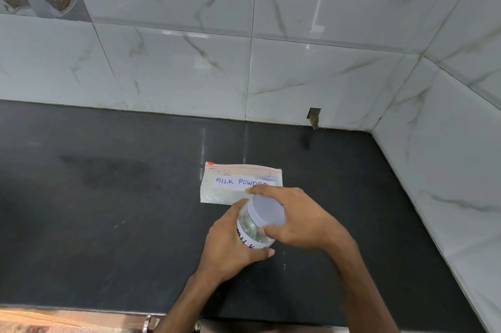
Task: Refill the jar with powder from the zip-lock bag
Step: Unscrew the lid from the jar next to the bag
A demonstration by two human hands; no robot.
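A clear plastic jar (250, 228) with a white label stands on the dark countertop (122, 210). My left hand (230, 243) grips its body from the left. My right hand (301, 217) curls over the white lid (267, 210), thumb and fingers round its rim. Just behind the jar, a zip-lock bag (230, 186) lies flat. It has a red seal strip and a label reading MILK POWDER. My right fingers cover the bag's right lower part.
Marble-look wall tiles (298, 75) close off the back and the right side, meeting in a corner. A small hole in the tile (314, 114) sits at the counter's back edge. The counter's front edge (81, 308) runs along the bottom.
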